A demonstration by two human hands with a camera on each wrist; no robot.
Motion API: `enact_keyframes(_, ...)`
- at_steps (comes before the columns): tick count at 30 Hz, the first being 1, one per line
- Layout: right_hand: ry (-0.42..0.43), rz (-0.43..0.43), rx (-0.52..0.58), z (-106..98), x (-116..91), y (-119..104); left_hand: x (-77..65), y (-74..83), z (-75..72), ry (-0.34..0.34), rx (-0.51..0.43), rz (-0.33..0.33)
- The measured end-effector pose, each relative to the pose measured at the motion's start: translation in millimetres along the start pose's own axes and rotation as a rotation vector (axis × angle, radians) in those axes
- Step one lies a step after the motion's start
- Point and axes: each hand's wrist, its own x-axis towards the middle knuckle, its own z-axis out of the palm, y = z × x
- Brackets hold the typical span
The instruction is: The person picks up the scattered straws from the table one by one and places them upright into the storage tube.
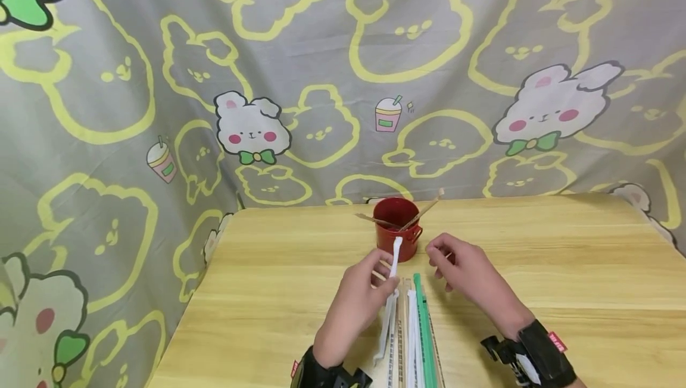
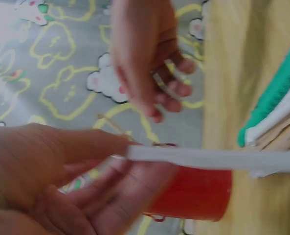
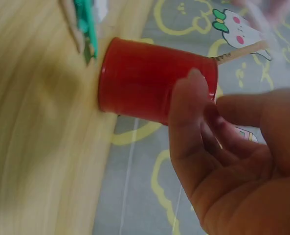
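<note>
Grey curtain [image 1: 316, 60], printed with yellow outlines and white rabbits. Wood-grained desk [image 1: 268, 293]. Red bucket [image 1: 386, 240], upright near the far edge, two brown sticks [image 1: 427, 208] leaning inside. Hands, two — left hand [image 1: 365, 287] pinching a white strip [image 1: 395, 262], tilted, before the bucket; right hand [image 1: 465, 266] beside it, fingers loosely bent, holding nothing. Green strip [image 1: 425, 328], further white strips [image 1: 412, 334] and brown strips [image 1: 401, 340] — side by side on the desk, between the wrists.

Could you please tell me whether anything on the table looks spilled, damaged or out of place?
Nothing stands out as spilled or damaged. The red bucket stands upright on the table. Only the two brown sticks in it look slightly untidy, because they lean towards opposite sides.
</note>
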Motion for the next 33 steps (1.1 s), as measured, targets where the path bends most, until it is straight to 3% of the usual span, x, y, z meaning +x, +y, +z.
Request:
enact_keyframes(3, -0.065, -0.007, -0.013, 4, -2, 3, 2.8, 6.4, -6.8, 0.085, -0.089, 0.118)
enact_keyframes(11, -0.203, -0.024, -0.046, 17, -6, 8, 17.4, 23.7, -20.6, 0.419, -0.261, 0.505)
enact_keyframes(15, -0.238, 0.016, -0.046, 22, -7, 8, 29.4, 26.3, -22.5, 0.505, -0.283, 0.627)
enact_keyframes(18, -0.244, 0.012, -0.080, 26, -7, 8, 37.6, 24.6, -20.5, 0.499, -0.295, 0.634)
enact_keyframes(22, -0.241, -0.002, -0.156, 31, -6, 7, 44.8, 18.1, -14.5, 0.460, -0.284, 0.566)
enact_keyframes(28, -0.235, 0.034, -0.210, 37, -3, 7, 51.3, 6.4, -7.1, 0.435, -0.217, 0.479)
enact_keyframes(33, -0.231, 0.043, -0.228, 39, -2, 7, 57.1, -1.7, -3.9, 0.434, -0.149, 0.452)
